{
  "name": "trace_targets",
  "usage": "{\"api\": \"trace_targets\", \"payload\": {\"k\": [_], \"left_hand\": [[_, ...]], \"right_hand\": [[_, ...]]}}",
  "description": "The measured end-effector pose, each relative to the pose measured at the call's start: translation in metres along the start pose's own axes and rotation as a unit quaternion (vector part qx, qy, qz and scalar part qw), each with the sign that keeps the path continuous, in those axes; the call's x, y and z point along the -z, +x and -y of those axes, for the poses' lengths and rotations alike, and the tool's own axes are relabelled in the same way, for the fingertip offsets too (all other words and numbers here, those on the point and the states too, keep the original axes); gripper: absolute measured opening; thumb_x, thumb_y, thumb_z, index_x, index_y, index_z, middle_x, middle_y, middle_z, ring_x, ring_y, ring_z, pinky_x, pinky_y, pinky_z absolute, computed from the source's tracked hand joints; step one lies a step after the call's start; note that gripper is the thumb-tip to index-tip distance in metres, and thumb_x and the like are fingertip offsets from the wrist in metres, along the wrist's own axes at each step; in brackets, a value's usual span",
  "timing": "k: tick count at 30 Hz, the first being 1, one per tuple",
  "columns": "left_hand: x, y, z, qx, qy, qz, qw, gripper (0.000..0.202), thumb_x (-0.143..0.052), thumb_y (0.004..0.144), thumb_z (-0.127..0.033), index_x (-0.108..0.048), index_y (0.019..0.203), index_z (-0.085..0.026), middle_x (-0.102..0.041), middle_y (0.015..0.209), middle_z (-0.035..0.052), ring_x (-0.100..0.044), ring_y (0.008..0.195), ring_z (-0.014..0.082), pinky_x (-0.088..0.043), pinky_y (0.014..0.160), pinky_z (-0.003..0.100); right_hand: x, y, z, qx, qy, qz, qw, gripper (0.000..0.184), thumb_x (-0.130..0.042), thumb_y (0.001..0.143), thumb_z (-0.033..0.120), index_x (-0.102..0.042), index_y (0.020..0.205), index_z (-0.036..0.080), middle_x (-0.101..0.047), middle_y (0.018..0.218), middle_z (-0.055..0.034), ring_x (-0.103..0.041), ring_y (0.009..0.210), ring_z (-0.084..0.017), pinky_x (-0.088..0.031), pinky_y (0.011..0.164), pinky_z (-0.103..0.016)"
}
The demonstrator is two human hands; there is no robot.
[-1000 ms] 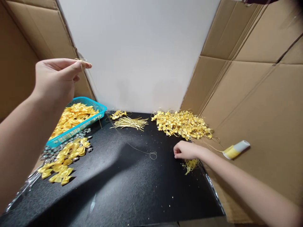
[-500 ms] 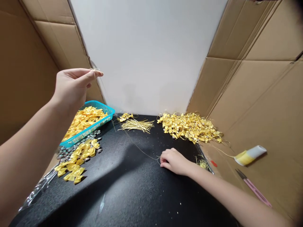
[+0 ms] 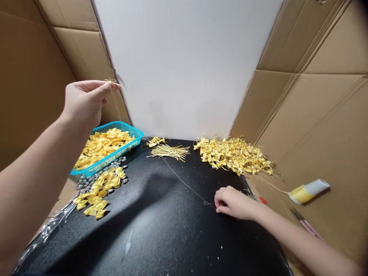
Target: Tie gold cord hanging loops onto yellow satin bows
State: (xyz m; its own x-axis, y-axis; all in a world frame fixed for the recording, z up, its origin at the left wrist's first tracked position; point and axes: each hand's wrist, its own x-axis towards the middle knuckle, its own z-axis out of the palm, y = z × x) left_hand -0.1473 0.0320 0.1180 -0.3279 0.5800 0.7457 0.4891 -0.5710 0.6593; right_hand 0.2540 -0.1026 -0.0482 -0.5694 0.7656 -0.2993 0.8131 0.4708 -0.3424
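My left hand [image 3: 86, 100] is raised at the left, thumb and fingertips pinched on a thin thread with a small loop standing above them. From there a strand hangs down, and the thread [image 3: 184, 181] slants across the black tabletop toward my right hand [image 3: 236, 203]. That hand rests low at the right, its fingers curled together at a looped end of the thread. Below my left hand lie yellow ribbon bows [image 3: 99, 196] and shiny dark beads [image 3: 86, 182]. Part of the thread is too faint to follow.
A blue basket [image 3: 138, 138] of yellow bows stands at the left. At the back lie gold cord pieces [image 3: 171, 151] and a heap of finished-looking bows [image 3: 232, 155]. On the right are a thread spool [image 3: 309, 191] and pink-handled scissors [image 3: 307, 225]. Cardboard walls [image 3: 319, 115] flank the table.
My right hand has moved right and slightly toward me, drawing the thread along the tabletop. My left hand stays raised in its pinch, shifted slightly left. The view has turned slightly.
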Motion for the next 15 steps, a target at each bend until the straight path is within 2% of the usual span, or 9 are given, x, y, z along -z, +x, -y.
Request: {"api": "trace_targets", "payload": {"k": [4,7,10,13,15], "left_hand": [[-0.001,-0.001,-0.009,0.044,-0.052,-0.033,0.997,0.024,-0.075,0.069,-0.028,-0.078,0.087,-0.013,-0.077,0.088,0.0069,-0.036,0.053,0.0074,-0.03,0.051,0.026],[0.0,0.0,-0.01,0.045,-0.057,-0.032,0.997,0.022,-0.076,0.068,-0.027,-0.079,0.085,-0.013,-0.077,0.086,0.0056,-0.037,0.053,0.0077,-0.028,0.051,0.027],[0.001,0.0,-0.008,0.036,-0.07,-0.025,0.997,0.018,-0.077,0.067,-0.026,-0.079,0.081,-0.015,-0.076,0.077,0.0027,-0.037,0.052,0.0073,-0.027,0.051,0.027],[0.0,-0.006,-0.011,0.022,-0.059,-0.007,0.998,0.015,-0.079,0.067,-0.029,-0.079,0.078,-0.018,-0.074,0.069,-0.0003,-0.041,0.052,0.0077,-0.03,0.053,0.027],[-0.003,-0.014,-0.019,0.014,-0.041,0.024,0.999,0.015,-0.079,0.068,-0.032,-0.079,0.077,-0.02,-0.074,0.068,-0.0001,-0.05,0.057,0.0105,-0.037,0.057,0.028]], "right_hand": [[0.0,-0.005,0.0,-0.002,0.0,0.005,1.0,0.009,-0.067,0.084,0.022,-0.066,0.075,0.02,-0.071,0.09,-0.0025,-0.063,0.091,-0.019,-0.04,0.089,-0.034],[0.0,-0.008,-0.003,-0.006,-0.012,0.01,1.0,0.01,-0.068,0.083,0.023,-0.065,0.073,0.021,-0.071,0.089,-0.0019,-0.063,0.09,-0.019,-0.04,0.089,-0.034],[0.007,-0.009,-0.007,-0.041,-0.065,-0.001,0.997,0.015,-0.07,0.082,0.028,-0.066,0.07,0.02,-0.07,0.086,-0.0043,-0.063,0.09,-0.022,-0.04,0.088,-0.037],[0.023,-0.003,-0.003,-0.079,-0.121,-0.094,0.985,0.014,-0.067,0.083,0.029,-0.067,0.073,0.019,-0.069,0.088,-0.0077,-0.062,0.092,-0.025,-0.038,0.088,-0.042],[0.037,0.006,0.009,-0.059,-0.106,-0.183,0.976,0.011,-0.065,0.085,0.029,-0.068,0.08,0.02,-0.069,0.091,-0.0073,-0.061,0.094,-0.025,-0.038,0.089,-0.042]]}}
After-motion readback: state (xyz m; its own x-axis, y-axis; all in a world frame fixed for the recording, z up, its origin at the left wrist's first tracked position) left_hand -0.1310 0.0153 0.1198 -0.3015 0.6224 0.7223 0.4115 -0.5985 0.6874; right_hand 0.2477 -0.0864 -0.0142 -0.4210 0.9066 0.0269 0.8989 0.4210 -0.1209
